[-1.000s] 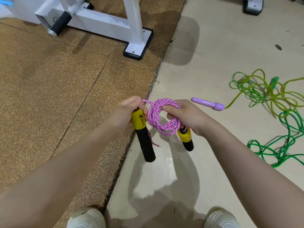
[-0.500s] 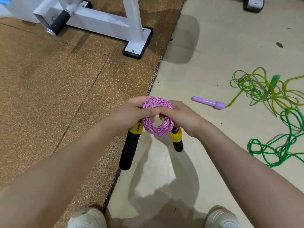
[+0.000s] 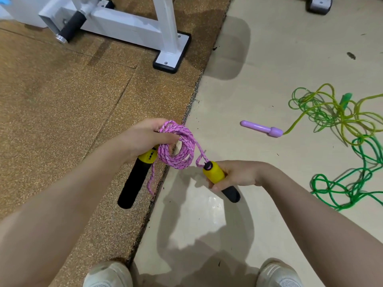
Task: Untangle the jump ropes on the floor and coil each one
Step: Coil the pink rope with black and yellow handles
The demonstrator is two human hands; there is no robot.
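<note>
A pink speckled jump rope [image 3: 182,150] hangs in a small coil from my left hand [image 3: 145,137], which grips the top of the coil together with one yellow-and-black handle [image 3: 134,181] pointing down. My right hand [image 3: 236,175] grips the other yellow-and-black handle [image 3: 217,177], low and to the right of the coil, with a short length of rope running up to it. On the floor at the right lie a yellow-green rope [image 3: 331,112] with a purple handle [image 3: 261,128] and a darker green rope [image 3: 352,183], tangled together.
A white metal equipment frame [image 3: 132,23] with a black-edged foot plate [image 3: 172,56] stands on the brown rubber mat [image 3: 62,100] at the back left. The mat's edge runs diagonally beside the pale tiled floor [image 3: 269,59]. My two shoes [image 3: 107,274] show at the bottom.
My right hand has let go of the coil, dropped lower right and now holds the second handle apart from it. My left hand keeps the coil and first handle.
</note>
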